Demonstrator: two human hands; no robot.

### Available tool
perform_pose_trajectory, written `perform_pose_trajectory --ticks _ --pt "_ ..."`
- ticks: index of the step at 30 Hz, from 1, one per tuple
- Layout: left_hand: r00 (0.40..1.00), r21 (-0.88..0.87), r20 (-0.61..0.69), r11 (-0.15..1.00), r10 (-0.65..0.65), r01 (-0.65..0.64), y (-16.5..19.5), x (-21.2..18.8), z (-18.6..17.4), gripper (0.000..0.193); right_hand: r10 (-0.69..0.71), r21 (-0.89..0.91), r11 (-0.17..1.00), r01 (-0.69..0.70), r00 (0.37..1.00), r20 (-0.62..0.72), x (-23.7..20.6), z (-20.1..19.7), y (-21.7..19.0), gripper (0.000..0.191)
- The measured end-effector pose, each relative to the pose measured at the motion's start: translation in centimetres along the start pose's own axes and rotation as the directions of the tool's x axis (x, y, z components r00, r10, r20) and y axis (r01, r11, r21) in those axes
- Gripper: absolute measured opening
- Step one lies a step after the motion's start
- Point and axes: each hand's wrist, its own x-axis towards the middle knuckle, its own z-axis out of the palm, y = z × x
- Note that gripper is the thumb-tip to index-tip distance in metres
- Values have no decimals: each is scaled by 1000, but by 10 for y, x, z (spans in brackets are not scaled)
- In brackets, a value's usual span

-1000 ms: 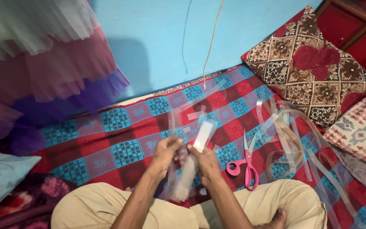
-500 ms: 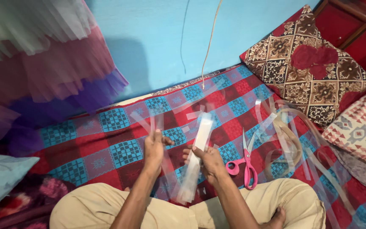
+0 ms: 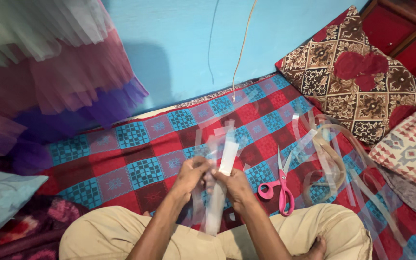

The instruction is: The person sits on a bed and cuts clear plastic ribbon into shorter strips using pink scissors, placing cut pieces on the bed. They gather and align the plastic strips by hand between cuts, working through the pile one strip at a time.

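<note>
At lower centre, the left hand (image 3: 192, 177) and right hand (image 3: 235, 185) both pinch a bundle of clear plastic strips (image 3: 220, 180), which look slippery and could fan apart if either grasp loosens.

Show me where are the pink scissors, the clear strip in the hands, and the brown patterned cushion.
pink scissors (image 3: 282, 188), head view, on the pivot above the handles
clear strip (image 3: 227, 158), head view, on its upper part
brown patterned cushion (image 3: 357, 79), head view, on its middle
</note>
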Motion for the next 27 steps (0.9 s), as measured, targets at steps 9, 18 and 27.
perform_pose_trajectory --ticks 9,18,27 --pt "988 -220 -147 975 -54 21 8 1 -1 25 55 120 991 -60 998 39 2 -15 -10 31" --pt "1000 -54 6 999 1 -1 0 -7 5 21 -42 7 999 42 999 -25 2 -1 -5 20" --pt "987 -192 -127 979 -95 69 6 7 -5 17 118 50 992 -119 993 27 3 -21 -9 27"
